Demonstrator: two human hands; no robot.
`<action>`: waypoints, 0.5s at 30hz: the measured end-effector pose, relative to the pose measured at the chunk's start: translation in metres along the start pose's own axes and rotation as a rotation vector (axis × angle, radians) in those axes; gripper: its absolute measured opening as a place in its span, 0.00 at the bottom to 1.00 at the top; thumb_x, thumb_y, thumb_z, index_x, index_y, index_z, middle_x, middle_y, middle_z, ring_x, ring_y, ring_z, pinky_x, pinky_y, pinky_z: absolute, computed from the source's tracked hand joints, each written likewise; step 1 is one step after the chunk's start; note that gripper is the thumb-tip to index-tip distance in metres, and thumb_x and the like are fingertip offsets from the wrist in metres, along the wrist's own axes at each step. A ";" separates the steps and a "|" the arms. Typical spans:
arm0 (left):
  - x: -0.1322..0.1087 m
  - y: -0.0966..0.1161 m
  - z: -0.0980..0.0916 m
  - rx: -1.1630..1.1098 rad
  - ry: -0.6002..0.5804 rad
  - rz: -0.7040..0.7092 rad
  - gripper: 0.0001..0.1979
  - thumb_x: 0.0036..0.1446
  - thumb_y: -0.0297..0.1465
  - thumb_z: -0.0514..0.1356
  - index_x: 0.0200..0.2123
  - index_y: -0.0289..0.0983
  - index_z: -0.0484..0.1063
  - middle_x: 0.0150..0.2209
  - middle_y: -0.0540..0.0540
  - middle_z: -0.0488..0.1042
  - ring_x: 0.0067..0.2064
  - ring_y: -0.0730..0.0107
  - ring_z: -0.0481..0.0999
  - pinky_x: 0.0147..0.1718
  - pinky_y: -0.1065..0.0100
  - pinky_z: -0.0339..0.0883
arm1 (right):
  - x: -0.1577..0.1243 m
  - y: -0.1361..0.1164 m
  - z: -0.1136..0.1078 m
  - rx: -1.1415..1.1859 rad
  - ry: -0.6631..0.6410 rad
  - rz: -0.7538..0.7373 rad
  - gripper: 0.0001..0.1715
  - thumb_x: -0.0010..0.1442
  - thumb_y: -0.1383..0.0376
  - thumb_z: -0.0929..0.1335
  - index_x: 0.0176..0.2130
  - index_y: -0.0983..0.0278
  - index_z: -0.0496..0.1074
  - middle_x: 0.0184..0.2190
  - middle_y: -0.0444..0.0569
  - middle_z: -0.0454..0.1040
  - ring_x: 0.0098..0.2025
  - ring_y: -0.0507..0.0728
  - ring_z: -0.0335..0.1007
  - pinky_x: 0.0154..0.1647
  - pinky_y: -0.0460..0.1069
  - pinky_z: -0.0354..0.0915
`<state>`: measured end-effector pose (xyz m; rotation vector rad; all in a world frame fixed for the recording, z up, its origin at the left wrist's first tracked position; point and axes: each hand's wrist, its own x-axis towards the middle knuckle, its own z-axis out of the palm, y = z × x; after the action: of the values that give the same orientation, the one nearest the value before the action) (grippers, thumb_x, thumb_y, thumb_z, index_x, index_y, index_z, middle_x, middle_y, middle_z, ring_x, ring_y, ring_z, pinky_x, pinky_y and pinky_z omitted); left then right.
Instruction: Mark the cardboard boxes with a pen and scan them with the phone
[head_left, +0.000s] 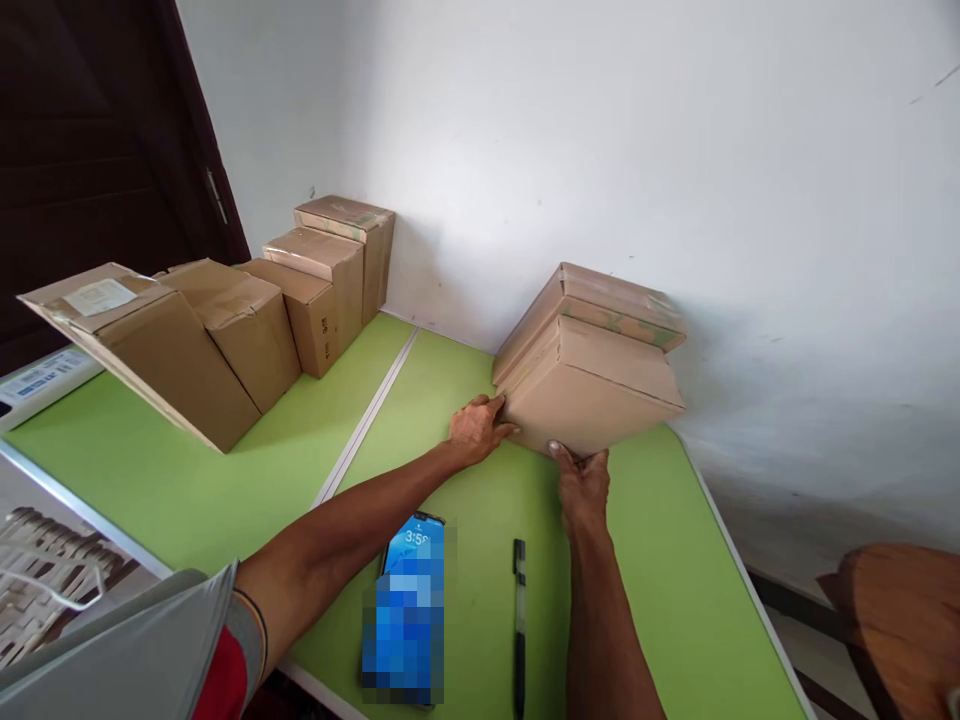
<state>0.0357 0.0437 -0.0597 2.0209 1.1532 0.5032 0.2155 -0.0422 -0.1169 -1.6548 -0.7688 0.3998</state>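
A plain brown cardboard box (592, 390) stands on the green table near the wall, tilted in view, in front of another taped cardboard box (626, 305) with green print. My left hand (478, 428) grips the front box at its lower left corner, with fingers at the side and thumb along the bottom edge. At the bottom front edge, my right hand (583, 482) holds the same box, its thumb against the face and the other fingers partly hidden. Below my forearms lie a smartphone (414, 545) with a lit, partly blurred screen and a black marker pen (520, 620).
A row of several cardboard boxes (274, 330) leans along the left side of the green table (360, 390). A white strip (367, 415) crosses the tabletop. Behind are a white wall and a dark door (90, 180). A wooden stool (900, 610) stands at right, a woven basket (45, 580) at left.
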 end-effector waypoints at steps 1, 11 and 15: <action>-0.003 0.000 0.001 -0.010 -0.007 0.002 0.27 0.70 0.39 0.63 0.68 0.38 0.68 0.64 0.36 0.73 0.64 0.45 0.76 0.65 0.49 0.69 | -0.003 -0.003 0.000 0.002 0.005 0.028 0.41 0.44 0.42 0.76 0.50 0.60 0.69 0.48 0.55 0.80 0.54 0.67 0.75 0.59 0.63 0.70; -0.166 -0.029 -0.075 -0.182 0.099 0.131 0.45 0.64 0.48 0.66 0.75 0.32 0.56 0.68 0.30 0.70 0.65 0.45 0.76 0.63 0.48 0.74 | -0.076 -0.070 -0.030 -0.020 -0.090 0.287 0.47 0.23 0.51 0.85 0.41 0.53 0.67 0.65 0.74 0.70 0.71 0.81 0.63 0.73 0.68 0.57; -0.253 -0.038 -0.165 -0.013 0.822 0.396 0.30 0.72 0.41 0.60 0.72 0.40 0.60 0.65 0.35 0.71 0.67 0.53 0.71 0.66 0.49 0.69 | -0.132 -0.102 -0.022 -0.254 -0.045 0.190 0.54 0.33 0.37 0.79 0.52 0.60 0.71 0.66 0.73 0.71 0.68 0.84 0.66 0.73 0.74 0.56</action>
<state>-0.2228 -0.0935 0.0246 2.0818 1.1642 1.6425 0.1065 -0.1402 -0.0330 -1.9714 -0.7206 0.4901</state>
